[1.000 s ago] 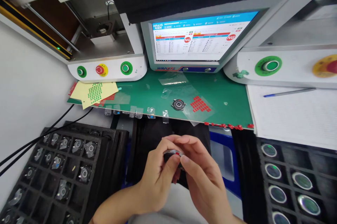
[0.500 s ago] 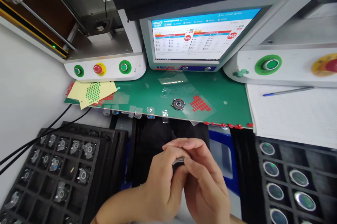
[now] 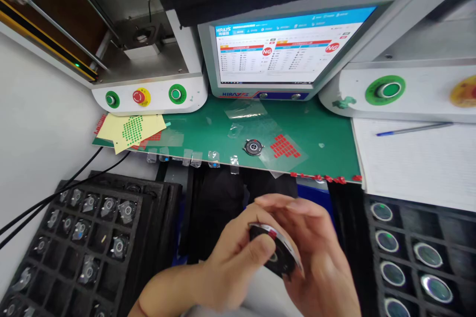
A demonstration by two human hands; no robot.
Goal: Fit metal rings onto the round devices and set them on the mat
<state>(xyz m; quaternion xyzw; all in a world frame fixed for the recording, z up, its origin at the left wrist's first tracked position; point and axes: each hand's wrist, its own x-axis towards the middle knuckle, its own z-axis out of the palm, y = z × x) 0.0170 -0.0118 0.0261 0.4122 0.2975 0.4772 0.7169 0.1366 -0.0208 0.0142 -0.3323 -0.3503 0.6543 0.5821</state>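
Counter [image 3: 327, 133]: green mat below a monitor [image 3: 286, 51] that shows two red NG marks; white machine housings with green and red buttons stand on either side.
Trays: a black foam tray [image 3: 74, 237] at the left holds small metal parts in cells; another black tray [image 3: 420, 257] at the right holds round glassy discs.
Loose bits on the mat: one round part [image 3: 254, 147] lies alone near the front edge, just beside a sheet of red stickers [image 3: 284, 147].
Left hand [image 3: 226, 267]: closed around the round disc part [image 3: 275, 252], thumb pressed on its dark face.
Right hand [image 3: 316, 257]: cupped behind and under the same disc, fingers half curled, bracing its rim.
Change: half a second ago the part was nearly buried between the fingers, only an edge in sight; now it is turned so its face shows. My reading is that the hands are rotating it to look it over.
Disc look: dark round face, shiny metal rim, a small red patch at the top edge; blurred by motion, so finer detail cannot be told.
Disc place: held in the air below the counter's front edge, between the two trays.
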